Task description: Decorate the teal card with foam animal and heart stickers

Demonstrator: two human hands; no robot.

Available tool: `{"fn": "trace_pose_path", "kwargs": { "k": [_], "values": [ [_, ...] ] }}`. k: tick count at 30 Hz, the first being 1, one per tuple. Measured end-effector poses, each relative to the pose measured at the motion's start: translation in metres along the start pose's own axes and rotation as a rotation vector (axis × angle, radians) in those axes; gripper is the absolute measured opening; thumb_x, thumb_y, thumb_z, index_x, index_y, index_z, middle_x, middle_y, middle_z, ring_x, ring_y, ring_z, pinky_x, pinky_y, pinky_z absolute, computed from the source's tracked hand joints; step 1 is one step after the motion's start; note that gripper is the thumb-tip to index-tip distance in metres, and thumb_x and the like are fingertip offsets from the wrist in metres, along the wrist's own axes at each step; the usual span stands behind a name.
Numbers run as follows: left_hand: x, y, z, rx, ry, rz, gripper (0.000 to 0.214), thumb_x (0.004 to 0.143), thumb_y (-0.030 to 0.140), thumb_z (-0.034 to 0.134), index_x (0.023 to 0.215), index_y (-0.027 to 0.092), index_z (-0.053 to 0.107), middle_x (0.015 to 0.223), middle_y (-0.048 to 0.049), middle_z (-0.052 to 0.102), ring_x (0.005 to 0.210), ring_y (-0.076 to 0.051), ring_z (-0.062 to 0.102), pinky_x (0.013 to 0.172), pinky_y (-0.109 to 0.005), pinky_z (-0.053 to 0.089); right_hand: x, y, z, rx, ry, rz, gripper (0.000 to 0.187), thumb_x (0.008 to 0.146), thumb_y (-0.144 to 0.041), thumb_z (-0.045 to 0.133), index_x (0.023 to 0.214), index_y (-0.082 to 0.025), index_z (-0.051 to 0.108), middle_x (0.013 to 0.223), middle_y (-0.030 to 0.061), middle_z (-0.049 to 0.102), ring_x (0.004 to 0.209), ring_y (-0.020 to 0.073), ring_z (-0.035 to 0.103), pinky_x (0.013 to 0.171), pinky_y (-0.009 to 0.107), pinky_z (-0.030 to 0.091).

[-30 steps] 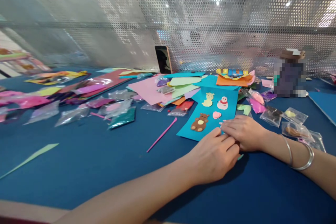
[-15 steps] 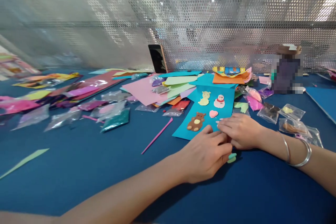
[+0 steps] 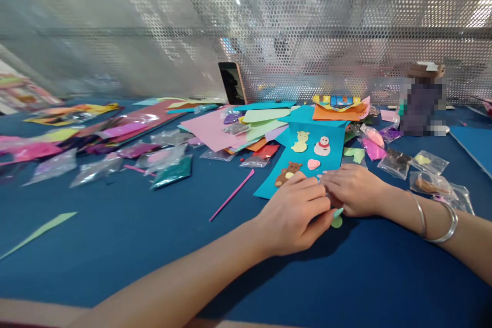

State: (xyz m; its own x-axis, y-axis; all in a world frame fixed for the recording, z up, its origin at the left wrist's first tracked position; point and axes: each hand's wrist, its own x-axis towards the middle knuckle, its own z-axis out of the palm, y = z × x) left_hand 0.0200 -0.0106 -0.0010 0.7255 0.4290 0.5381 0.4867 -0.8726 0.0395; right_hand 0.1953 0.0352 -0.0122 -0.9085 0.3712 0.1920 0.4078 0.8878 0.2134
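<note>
Over the lower edge of a blue paper card (image 3: 326, 128), my two hands meet. My left hand (image 3: 294, 215) is closed with bent fingers, its thumb reaching right. A small rounded light green piece (image 3: 336, 222) shows under the teal tip of that thumb. Beside it, my right hand (image 3: 353, 192) is curled, its fingertips against the left hand's; what they pinch is hidden. On the card are a pale yellow animal figure (image 3: 301, 142), a snowman with a red scarf (image 3: 322, 146), a pink heart (image 3: 313, 164) and a brown bear (image 3: 289, 173), partly covered by my left hand.
A pink stick tool (image 3: 231, 195) lies left of the card. Plastic bags of coloured clay (image 3: 171, 171) and stacked coloured papers (image 3: 209, 128) spread behind. A phone (image 3: 232, 83) leans on the perforated metal screen (image 3: 292, 20). A green paper strip (image 3: 42, 233) lies far left.
My left hand has shifted slightly up toward the card, now covering more of the bear. The light green piece moved with it. My right hand stays nearly in place.
</note>
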Motion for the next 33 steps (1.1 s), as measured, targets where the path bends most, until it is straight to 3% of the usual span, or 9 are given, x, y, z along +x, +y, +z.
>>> {"fn": "trace_pose_path", "kwargs": {
  "k": [4, 11, 16, 21, 28, 33],
  "values": [
    [-0.002, 0.005, -0.009, -0.074, 0.108, 0.021, 0.015, 0.082, 0.017, 0.045, 0.073, 0.015, 0.056, 0.070, -0.0030, 0.061, 0.069, -0.015, 0.052, 0.070, -0.031, 0.036, -0.001, 0.000, 0.000, -0.021, -0.001, 0.018, 0.018, 0.081, -0.017, 0.042, 0.088, -0.013, 0.059, 0.086, 0.0083, 0.065, 0.077, 0.0205, 0.061, 0.061, 0.031, 0.041],
    [-0.016, 0.009, -0.007, -0.140, 0.031, 0.102, 0.009, 0.078, 0.024, 0.048, 0.083, 0.017, 0.046, 0.092, -0.0056, 0.066, 0.097, -0.021, 0.056, 0.084, -0.035, 0.034, -0.003, -0.001, 0.000, 0.023, 0.006, 0.025, 0.021, 0.077, -0.018, 0.049, 0.094, -0.013, 0.059, 0.096, 0.0119, 0.066, 0.088, 0.0217, 0.061, 0.069, 0.032, 0.044],
    [-0.024, 0.013, -0.002, -0.093, 0.078, 0.033, 0.010, 0.081, 0.026, 0.048, 0.086, 0.016, 0.048, 0.091, -0.0071, 0.067, 0.100, -0.023, 0.055, 0.084, -0.036, 0.032, -0.002, 0.000, -0.001, 0.016, -0.007, 0.028, 0.023, 0.078, -0.012, 0.047, 0.098, -0.011, 0.058, 0.098, 0.0134, 0.066, 0.091, 0.0226, 0.062, 0.071, 0.033, 0.045],
    [-0.023, 0.017, -0.001, -0.122, -0.014, 0.049, 0.017, 0.083, 0.031, 0.044, 0.088, 0.015, 0.050, 0.092, -0.0089, 0.066, 0.097, -0.023, 0.057, 0.080, -0.036, 0.035, -0.001, 0.001, 0.000, -0.007, 0.017, 0.031, 0.026, 0.078, -0.010, 0.045, 0.100, -0.008, 0.058, 0.102, 0.0135, 0.066, 0.090, 0.0231, 0.063, 0.070, 0.034, 0.047],
    [-0.021, 0.023, -0.005, -0.088, -0.191, 0.143, 0.023, 0.088, 0.023, 0.038, 0.099, 0.012, 0.055, 0.106, -0.0115, 0.064, 0.098, -0.022, 0.059, 0.078, -0.033, 0.045, -0.003, 0.001, 0.006, -0.031, 0.103, 0.023, 0.025, 0.083, -0.013, 0.041, 0.099, -0.010, 0.060, 0.100, 0.0123, 0.067, 0.090, 0.0215, 0.063, 0.069, 0.032, 0.046],
    [-0.021, 0.022, -0.002, -0.099, -0.198, 0.173, 0.035, 0.090, 0.026, 0.036, 0.111, 0.007, 0.055, 0.112, -0.0139, 0.062, 0.101, -0.023, 0.059, 0.089, -0.035, 0.045, -0.003, 0.002, 0.007, -0.042, 0.167, 0.005, 0.025, 0.083, -0.013, 0.042, 0.098, -0.010, 0.062, 0.099, 0.0106, 0.068, 0.087, 0.0205, 0.064, 0.066, 0.031, 0.046]
  ]
}}
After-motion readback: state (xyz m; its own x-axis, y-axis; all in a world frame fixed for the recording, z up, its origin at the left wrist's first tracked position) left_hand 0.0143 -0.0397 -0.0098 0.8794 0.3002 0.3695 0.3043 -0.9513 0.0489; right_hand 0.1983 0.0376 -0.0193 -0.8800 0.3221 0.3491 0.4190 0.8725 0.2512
